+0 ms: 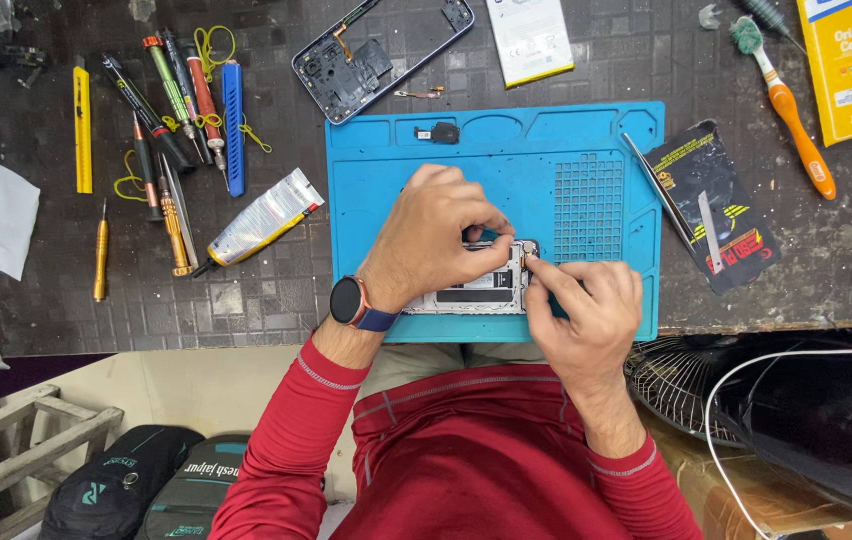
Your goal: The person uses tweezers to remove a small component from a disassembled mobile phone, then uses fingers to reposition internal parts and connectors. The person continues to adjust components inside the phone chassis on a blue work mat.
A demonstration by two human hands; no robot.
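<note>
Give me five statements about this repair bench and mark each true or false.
1. Both hands work on an opened phone lying on a blue mat. True.
2. The left hand wears a wrist watch. True.
3. The right hand holds the orange-handled brush. False: the brush lies on the bench at the upper right, untouched.
4. A separate phone back housing lies above the mat. True.
5. The glue tube rests on the mat. False: it lies on the dark bench left of the mat.

red long sleeves [296, 440], dark wristwatch [349, 301]
</note>
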